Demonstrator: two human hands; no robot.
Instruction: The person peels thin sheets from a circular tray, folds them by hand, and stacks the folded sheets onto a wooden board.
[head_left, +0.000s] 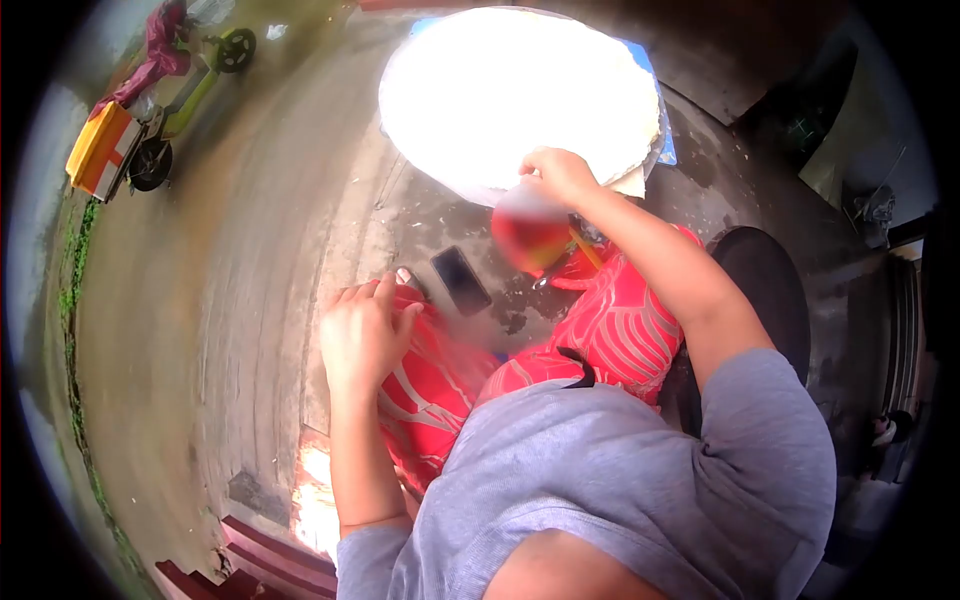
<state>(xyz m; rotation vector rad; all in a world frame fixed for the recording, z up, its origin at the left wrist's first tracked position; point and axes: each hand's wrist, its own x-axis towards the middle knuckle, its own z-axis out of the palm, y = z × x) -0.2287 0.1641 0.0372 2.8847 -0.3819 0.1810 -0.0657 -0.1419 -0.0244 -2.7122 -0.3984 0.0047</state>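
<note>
A large, round white surface (515, 95), washed out by glare, lies in front of me; I cannot tell what it is or holds. At its near edge is my right hand (558, 175), fingers curled and pinched together. What they hold, if anything, cannot be made out. Just below that hand is a blurred red and yellow shape (530, 235), too smeared to name. My left hand (362, 335) rests on my left knee in red patterned trousers (430, 370), fingers loosely apart and holding nothing. On the ground between my legs lies a dark phone (462, 280).
Blue corners (667, 150) show beneath the white surface. At the upper left stands a green scooter (190, 105) with a yellow and white box (103, 150). A black round seat (765, 290) is at my right, and dark red slats (270, 560) are at the lower left.
</note>
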